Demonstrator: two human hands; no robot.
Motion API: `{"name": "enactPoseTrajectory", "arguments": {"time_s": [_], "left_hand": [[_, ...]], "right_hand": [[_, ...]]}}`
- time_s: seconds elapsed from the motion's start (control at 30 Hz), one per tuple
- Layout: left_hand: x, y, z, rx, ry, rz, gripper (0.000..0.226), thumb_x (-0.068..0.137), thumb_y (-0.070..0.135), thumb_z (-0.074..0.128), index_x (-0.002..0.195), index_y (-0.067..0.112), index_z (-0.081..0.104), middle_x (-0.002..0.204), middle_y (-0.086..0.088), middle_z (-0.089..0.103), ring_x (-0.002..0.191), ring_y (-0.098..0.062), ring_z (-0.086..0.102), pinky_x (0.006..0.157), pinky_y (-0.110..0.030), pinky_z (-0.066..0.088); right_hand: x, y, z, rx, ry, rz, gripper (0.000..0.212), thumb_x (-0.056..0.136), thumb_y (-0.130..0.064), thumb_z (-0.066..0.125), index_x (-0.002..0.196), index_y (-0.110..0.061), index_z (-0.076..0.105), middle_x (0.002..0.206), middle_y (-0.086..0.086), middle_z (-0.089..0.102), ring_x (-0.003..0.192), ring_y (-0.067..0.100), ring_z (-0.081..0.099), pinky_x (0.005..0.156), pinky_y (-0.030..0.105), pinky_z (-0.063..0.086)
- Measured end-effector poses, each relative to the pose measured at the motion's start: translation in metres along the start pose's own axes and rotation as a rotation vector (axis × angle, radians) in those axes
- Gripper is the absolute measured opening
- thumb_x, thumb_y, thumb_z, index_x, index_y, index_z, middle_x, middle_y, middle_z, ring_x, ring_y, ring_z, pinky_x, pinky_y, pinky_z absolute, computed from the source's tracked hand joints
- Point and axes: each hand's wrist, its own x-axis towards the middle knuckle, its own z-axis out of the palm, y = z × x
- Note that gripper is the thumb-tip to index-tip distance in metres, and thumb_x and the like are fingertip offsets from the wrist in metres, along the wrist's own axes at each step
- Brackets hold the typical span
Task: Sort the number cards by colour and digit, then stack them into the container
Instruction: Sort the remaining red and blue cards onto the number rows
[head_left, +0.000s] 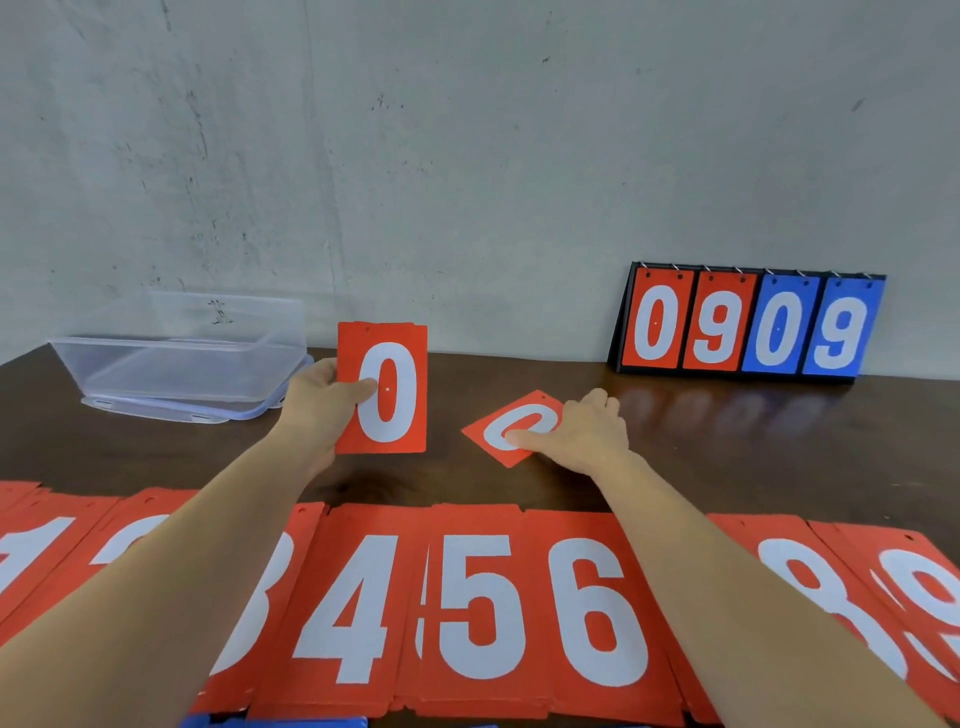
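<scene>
Scuffed grey wall (467, 130) backs a dark wooden table (727, 441) where a person sorts number cards. The left hand (322, 400), at centre, grips one red zero card (387, 389) upright, thumb across its face and fingers behind; extra edges along its top hint at more cards behind it, though how many I cannot tell. Just beside it at 3 o'clock, the right hand (587, 431) holds a second zero card (506, 431), also red, lying flat on the table and turned diagonally, with the thumb pressed on the white digit and the fingers curled at the card's far edge.

One clear plastic container (156, 364) stands at 10 o'clock on its lid (156, 410), near the wall and well apart from both zeros. One flip scoreboard (748, 327) stands at 2 o'clock against the wall, showing four digits: two red, 0 and 9, then two blue, 0 and 9.

Across 6 o'clock runs a row of red cards (483, 613), overlapping side by side. Eight digits show there: 1, one mostly covered by the left forearm, 3, 4, 5, 6, 8 and 9; the right forearm hides whatever lies between 6 and 8. Blue cards (275, 721) peek out at 7 o'clock, at the very edge of view.
</scene>
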Motion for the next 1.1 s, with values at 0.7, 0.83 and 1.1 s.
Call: {"name": "enactPoseTrajectory", "arguments": {"time_s": [0.7,0.83,1.1], "left_hand": [[-0.03,0.002,-0.026,0.001,0.023,-0.009,0.041,0.095,0.018,0.06,0.134,0.013,0.053,0.126,-0.01,0.063,0.111,-0.035,0.062,0.097,-0.056,0.048],[-0.033,0.006,-0.045,-0.031,0.055,0.012,0.036,0.096,0.019,0.058,0.132,0.013,0.055,0.125,-0.01,0.064,0.11,-0.036,0.062,0.097,-0.057,0.048],[-0.043,0.012,-0.099,-0.173,0.039,0.014,0.022,0.103,0.023,0.044,0.122,0.02,0.057,0.103,0.0,0.065,0.089,-0.025,0.064,0.077,-0.042,0.053]], "right_hand": [[-0.015,-0.045,-0.007,0.82,0.101,-0.063,0.068,0.085,-0.004,0.069,0.144,-0.015,0.037,0.131,0.011,0.057,0.117,0.027,0.057,0.096,0.041,0.051],[-0.035,-0.078,-0.037,1.137,0.079,-0.161,0.037,0.086,-0.005,0.069,0.12,-0.014,0.056,0.111,0.002,0.062,0.096,0.016,0.061,0.082,0.031,0.054],[-0.099,-0.166,-0.037,1.092,-0.099,-0.393,0.031,0.085,-0.005,0.07,0.114,-0.012,0.06,0.106,0.0,0.068,0.093,0.014,0.067,0.075,0.023,0.056]]}}
